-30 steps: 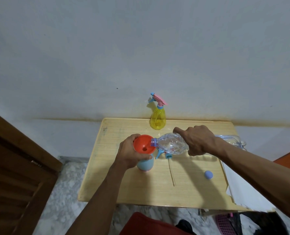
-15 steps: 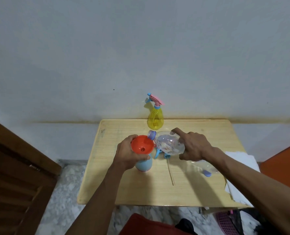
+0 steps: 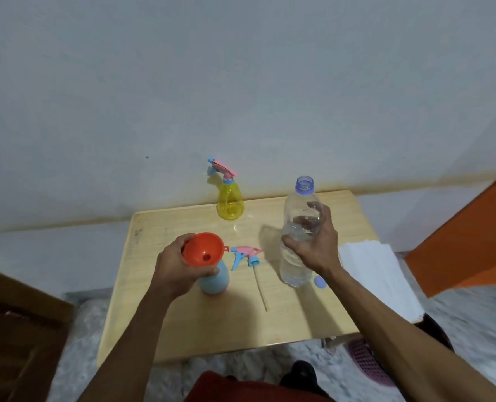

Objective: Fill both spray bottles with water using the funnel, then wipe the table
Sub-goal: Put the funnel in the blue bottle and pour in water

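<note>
Head view, looking down on a pale wooden tabletop (image 3: 159, 309) set against a grey wall. Left hand (image 3: 177, 266), at centre-left of the frame: its grip is wrapped around the neck of the blue spray bottle (image 3: 214, 281) and the stem of the orange funnel (image 3: 203, 249), which is seated in the bottle's open mouth with its bowl tilted toward the viewer. Right hand (image 3: 313, 245), at centre-right: its grip is wrapped around the middle of a clear plastic water bottle (image 3: 299, 227), which is upright, uncapped, and touching or just above the tabletop; some water shows in its lower part. Just beside the base of this bottle, toward the lower right, lies its blue cap (image 3: 320, 282). Between the two hands lies a detached pink-and-blue spray head (image 3: 245, 254), its long dip tube (image 3: 260, 288) running toward the lower edge of the frame. Near the far edge of the tabletop, above centre, stands the yellow spray bottle (image 3: 230, 203) with its sprayer fitted. At the right edge of the tabletop rests a stack of white paper (image 3: 374, 274).
</note>
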